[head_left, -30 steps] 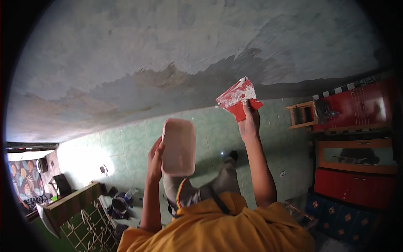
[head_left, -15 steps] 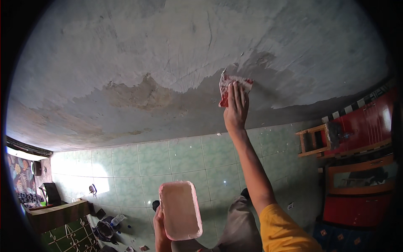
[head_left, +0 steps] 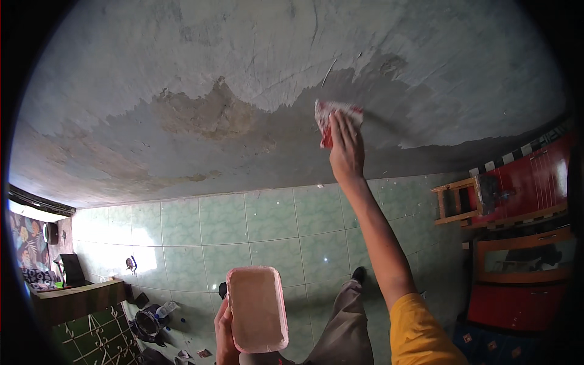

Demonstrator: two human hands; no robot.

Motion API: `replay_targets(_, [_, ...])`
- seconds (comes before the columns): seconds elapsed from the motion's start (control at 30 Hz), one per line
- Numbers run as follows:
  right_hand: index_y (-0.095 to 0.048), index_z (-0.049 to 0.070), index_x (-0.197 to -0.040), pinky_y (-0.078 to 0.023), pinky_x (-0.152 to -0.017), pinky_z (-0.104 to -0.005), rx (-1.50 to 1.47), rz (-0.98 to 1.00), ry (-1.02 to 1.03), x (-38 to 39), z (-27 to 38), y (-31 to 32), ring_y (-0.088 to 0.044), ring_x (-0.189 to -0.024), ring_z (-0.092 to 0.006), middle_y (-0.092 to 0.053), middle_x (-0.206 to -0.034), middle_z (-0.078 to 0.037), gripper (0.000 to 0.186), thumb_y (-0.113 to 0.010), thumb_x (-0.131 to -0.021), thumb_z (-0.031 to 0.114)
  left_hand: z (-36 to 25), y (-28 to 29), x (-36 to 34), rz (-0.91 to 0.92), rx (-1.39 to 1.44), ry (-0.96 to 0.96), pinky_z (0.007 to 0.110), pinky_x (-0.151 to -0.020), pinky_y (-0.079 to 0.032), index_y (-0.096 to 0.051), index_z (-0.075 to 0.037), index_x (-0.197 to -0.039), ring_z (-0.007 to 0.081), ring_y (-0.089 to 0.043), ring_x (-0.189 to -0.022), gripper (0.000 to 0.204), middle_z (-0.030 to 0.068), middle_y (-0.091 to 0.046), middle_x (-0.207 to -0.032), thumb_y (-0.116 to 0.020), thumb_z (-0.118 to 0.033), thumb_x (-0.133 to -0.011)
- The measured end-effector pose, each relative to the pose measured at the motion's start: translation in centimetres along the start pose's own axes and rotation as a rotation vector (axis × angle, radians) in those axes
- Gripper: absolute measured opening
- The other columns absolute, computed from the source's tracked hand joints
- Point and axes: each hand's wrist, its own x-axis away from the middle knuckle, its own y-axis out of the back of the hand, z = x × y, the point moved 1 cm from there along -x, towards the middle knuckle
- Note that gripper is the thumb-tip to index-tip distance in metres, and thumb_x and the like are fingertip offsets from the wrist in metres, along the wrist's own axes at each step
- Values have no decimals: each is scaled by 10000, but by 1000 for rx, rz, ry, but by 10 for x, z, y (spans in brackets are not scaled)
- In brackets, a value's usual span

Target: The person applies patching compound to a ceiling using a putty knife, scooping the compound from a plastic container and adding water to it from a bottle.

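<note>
My right hand (head_left: 347, 155) is stretched up to the grey wall (head_left: 225, 55), fingers pressed along a flat red spreader (head_left: 345, 111) smeared with white putty. The spreader lies at the lower border of the pale coat, over a darker grey patch (head_left: 292, 131). Low in front of my body, my left hand (head_left: 224, 328) grips a pink rectangular tub (head_left: 283, 304) by its left side. Pale, smooth putty (head_left: 257, 310) shows inside the tub, and dried bits crust its rim.
Green floor tiles (head_left: 271, 213) with white specks meet the wall's base. To the right stand a wooden frame (head_left: 453, 201) and red cabinets (head_left: 514, 307). At lower left are a wooden ledge (head_left: 79, 298) with metal scrollwork, a black bag (head_left: 148, 322) and a clear bottle (head_left: 165, 309).
The spreader has slid down the wall a little, and a thin putty ridge now shows above it. The tub has shifted slightly left. My view has tilted a bit.
</note>
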Motion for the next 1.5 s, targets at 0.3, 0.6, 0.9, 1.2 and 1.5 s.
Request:
replay_targets(0.3, [-439, 7, -1526, -401, -1142, -498, -38, -147, 34, -68, 20, 33, -477, -1412, -363, -451, -1571, -180, 661, -608, -889, -42, 9, 8, 11, -86, 42, 45, 332, -902, -554, -527, -1, -1417, 202, -672, -1076, 542, 110, -654, -1253, -530, -382, -1030])
replay_targets(0.6, [-477, -2, -1499, -394, -1154, -482, -133, 153, 37, -3, 14, 16, -491, -1399, -374, -510, -1525, -183, 622, -571, -887, -68, 1, 0, 9, -59, -53, 17, 330, -905, -551, -528, 5, -1416, 202, -671, -1072, 586, 116, -657, -1239, -518, -430, -1023])
replay_targets(0.9, [-511, 8, -1474, -386, -1167, -479, 41, -14, 88, -53, 35, 27, -504, -1386, -380, -551, -1485, -173, 535, -520, -940, -26, 5, 10, 12, -55, 2, 20, 332, -888, -551, -537, 8, -1389, 213, -669, -1064, 633, 116, -643, -1239, -529, -492, -1001])
replay_targets(1.2, [-565, -1, -1426, -475, -1082, -439, -96, -130, 38, -79, 28, 88, -583, -1302, -353, -605, -1424, -167, 639, -605, -804, -145, 4, 16, 20, -33, 24, -27, 384, -929, -567, -498, -4, -1433, 237, -674, -1107, 654, 124, -640, -1270, -560, -486, -995])
replay_targets(1.5, [-555, -6, -1428, -439, -1131, -438, 43, -76, 170, -90, 68, 51, -539, -1358, -341, -576, -1454, -184, 529, -552, -902, -67, 20, 27, 16, -20, 63, -41, 354, -903, -560, -525, 0, -1413, 214, -666, -1093, 652, 115, -642, -1260, -550, -501, -996])
